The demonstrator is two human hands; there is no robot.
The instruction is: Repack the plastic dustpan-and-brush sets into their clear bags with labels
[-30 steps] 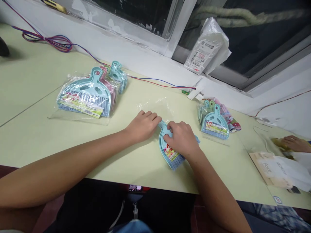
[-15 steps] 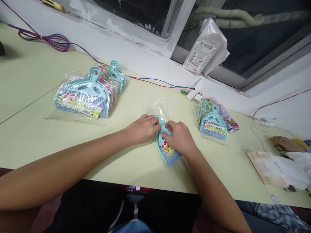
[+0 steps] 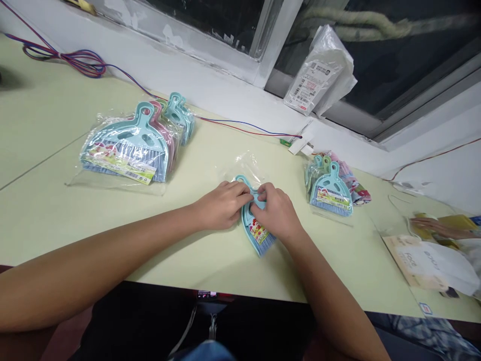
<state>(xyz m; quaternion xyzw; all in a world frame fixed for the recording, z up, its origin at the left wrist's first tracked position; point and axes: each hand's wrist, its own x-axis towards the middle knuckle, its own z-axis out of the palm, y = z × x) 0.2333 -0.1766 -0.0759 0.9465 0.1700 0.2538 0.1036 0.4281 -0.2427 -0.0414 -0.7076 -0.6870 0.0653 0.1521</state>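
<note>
A small light-blue dustpan and brush set (image 3: 247,220) lies tilted on the table in front of me, with a flowered label and blue bristles. Clear plastic wrap (image 3: 246,163) spreads out beyond its handle. My left hand (image 3: 224,204) is closed at the set's left side, just below the handle, thumb and fingertips pinched together. From the right, my right hand (image 3: 277,210) grips the pan with its thumb on the front face and covers much of that side. Both hands' fingertips nearly meet.
Bagged larger dustpan sets (image 3: 124,145) stand at the left, smaller ones (image 3: 330,193) at the right beside patterned cloth (image 3: 358,190). Coiled cable (image 3: 80,64) runs along the wall. A plastic-wrapped packet (image 3: 315,75) leans by the window. Another person's hand (image 3: 432,225) is at far right.
My left hand has shifted slightly down and right along the dustpan, baring more of the handle loop. My right hand stays nearly in place. The other person's hand has moved a little.
</note>
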